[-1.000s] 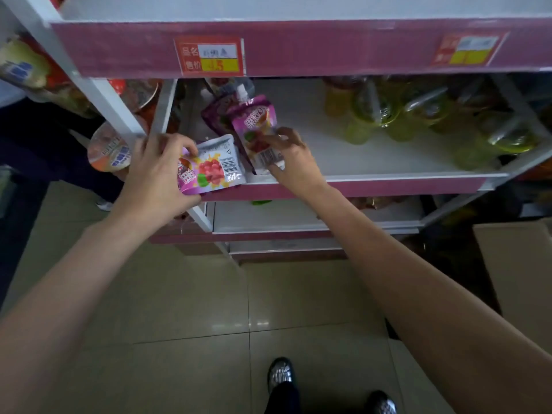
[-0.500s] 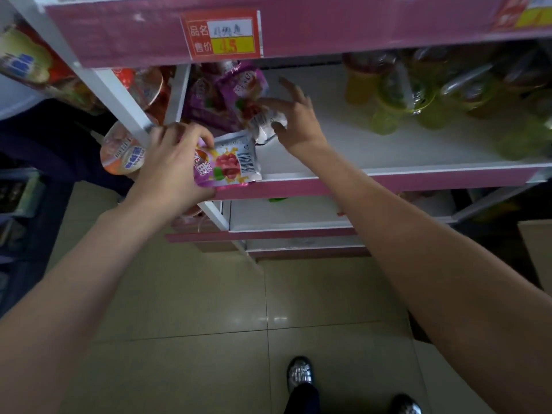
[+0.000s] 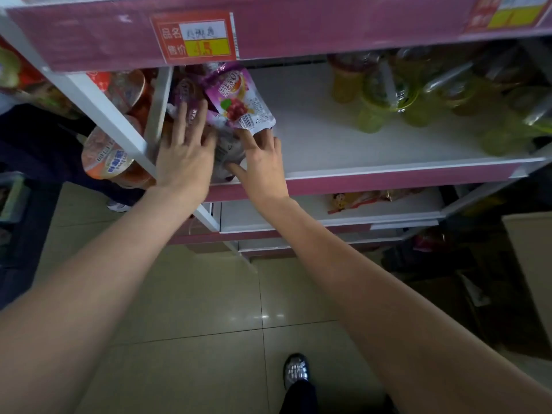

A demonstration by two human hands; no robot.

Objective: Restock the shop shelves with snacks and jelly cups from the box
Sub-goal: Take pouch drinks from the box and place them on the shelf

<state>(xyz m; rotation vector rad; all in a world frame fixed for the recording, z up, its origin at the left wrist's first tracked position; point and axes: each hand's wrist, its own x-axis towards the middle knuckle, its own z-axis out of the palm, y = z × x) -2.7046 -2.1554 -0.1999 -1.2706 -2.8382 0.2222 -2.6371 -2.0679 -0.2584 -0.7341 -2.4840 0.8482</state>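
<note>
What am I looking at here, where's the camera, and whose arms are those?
The camera sits on a person's head, looking forward and down, so the two bare arms are that person's own, and a shoe shows below on the tiled floor. They stand at a shop shelf with a pink edge. The left hand and the right hand, fingers fairly straight, press on purple pouches at the shelf's left end, it seems to steady them. Neither hand grips anything. Green cups stand further right on the shelf. A price tag hangs on the shelf above.
</note>
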